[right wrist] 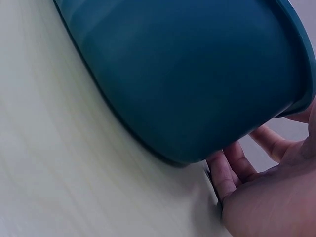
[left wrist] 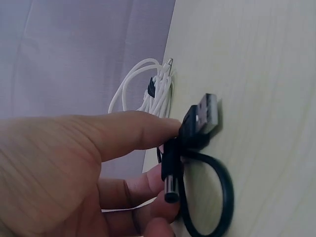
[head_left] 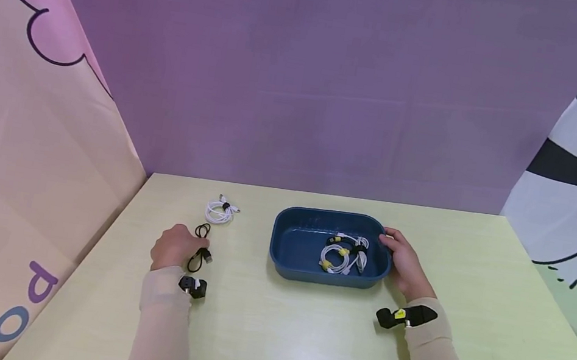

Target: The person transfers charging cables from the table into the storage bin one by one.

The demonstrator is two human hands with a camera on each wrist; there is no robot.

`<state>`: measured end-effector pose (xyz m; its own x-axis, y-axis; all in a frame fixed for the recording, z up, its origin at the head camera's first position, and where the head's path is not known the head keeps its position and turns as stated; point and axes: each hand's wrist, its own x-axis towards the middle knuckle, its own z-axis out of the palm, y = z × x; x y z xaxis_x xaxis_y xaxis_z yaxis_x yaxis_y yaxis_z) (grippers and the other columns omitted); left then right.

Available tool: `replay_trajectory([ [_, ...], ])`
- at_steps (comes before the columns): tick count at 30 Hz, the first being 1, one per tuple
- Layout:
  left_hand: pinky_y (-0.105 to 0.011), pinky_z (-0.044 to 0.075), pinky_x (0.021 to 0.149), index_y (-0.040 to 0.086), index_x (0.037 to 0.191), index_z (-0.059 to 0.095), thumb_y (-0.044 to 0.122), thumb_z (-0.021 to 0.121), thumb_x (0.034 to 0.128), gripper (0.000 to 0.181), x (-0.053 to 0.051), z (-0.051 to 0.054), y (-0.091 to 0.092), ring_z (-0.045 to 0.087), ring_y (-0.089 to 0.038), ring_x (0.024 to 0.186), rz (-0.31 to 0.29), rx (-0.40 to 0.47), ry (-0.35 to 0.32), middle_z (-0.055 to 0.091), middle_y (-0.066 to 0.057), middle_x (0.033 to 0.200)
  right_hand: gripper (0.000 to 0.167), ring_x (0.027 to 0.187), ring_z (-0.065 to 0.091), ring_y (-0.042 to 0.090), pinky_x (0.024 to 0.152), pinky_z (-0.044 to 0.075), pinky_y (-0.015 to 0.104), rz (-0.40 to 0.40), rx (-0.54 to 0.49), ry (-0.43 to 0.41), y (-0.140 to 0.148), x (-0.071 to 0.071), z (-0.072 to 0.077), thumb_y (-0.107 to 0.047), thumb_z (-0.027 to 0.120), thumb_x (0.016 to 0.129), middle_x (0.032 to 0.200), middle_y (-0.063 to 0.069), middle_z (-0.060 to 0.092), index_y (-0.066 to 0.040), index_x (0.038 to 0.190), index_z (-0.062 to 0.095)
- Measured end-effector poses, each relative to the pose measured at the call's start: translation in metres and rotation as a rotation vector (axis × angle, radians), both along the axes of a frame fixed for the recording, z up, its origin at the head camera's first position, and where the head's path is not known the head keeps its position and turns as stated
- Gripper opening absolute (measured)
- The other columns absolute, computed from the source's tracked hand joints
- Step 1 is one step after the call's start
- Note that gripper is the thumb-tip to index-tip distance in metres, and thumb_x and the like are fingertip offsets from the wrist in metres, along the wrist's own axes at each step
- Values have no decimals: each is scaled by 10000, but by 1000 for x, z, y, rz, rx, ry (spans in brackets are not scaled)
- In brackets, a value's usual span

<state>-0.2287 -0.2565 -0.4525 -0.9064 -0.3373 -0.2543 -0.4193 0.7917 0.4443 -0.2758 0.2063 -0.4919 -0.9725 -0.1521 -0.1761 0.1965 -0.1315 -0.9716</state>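
Observation:
A bundled black cable (head_left: 199, 247) with a USB plug (left wrist: 207, 113) and a round metal plug lies at the left; the left hand (head_left: 176, 248) pinches its middle between thumb and curled fingers. Just behind is a coiled white cable (head_left: 220, 211) with a black tie, also visible past the thumb in the left wrist view. A blue bin (head_left: 287, 271) stands right of centre, holding several bundled cables (head_left: 335, 259) with yellow and black ties in its right half. The right hand (head_left: 405, 267) holds the bin's right end, thumb at the rim, fingers against the outer wall (right wrist: 187, 89).
The pale wooden table (head_left: 288, 340) carries these things. Behind it hangs a purple backdrop (head_left: 302, 83), with printed cloths at the left and right sides. Each wrist wears a small black camera.

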Motion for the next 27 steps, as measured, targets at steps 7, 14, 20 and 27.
replay_trajectory([
  [7, -364, 442, 559, -25, 986, 624, 351, 614, 912, 384, 1, 2, 4, 563, -267, 686, 9, -6, 24, 592, -150, 842, 355, 976, 591, 24, 817, 515, 170, 2, 27, -5, 2, 3, 2, -257, 446, 1094, 1149, -66, 562, -79, 1400, 420],
  [14, -364, 431, 561, 18, 895, 617, 373, 587, 929, 358, 0, 6, 2, 559, -269, 685, 25, -4, 52, 596, -127, 816, 353, 1006, 573, 36, 840, 506, 168, 10, 46, -6, 1, 3, 3, -281, 439, 1099, 1174, -67, 558, -93, 1397, 427],
  [20, -356, 418, 556, 72, 800, 622, 390, 593, 932, 346, -1, 8, -1, 546, -245, 667, 37, 23, 96, 604, -69, 766, 349, 984, 579, 28, 825, 509, 162, 12, 23, 12, 0, 3, 3, -260, 436, 1099, 1149, -72, 560, -66, 1389, 417],
  [27, -344, 400, 533, 151, 640, 571, 397, 604, 933, 384, -2, 12, 1, 550, -221, 635, 37, 32, 160, 596, -6, 677, 344, 973, 542, 30, 810, 495, 158, -12, 34, 3, 0, 0, -1, -250, 473, 1084, 1152, -53, 517, -46, 1358, 430],
])
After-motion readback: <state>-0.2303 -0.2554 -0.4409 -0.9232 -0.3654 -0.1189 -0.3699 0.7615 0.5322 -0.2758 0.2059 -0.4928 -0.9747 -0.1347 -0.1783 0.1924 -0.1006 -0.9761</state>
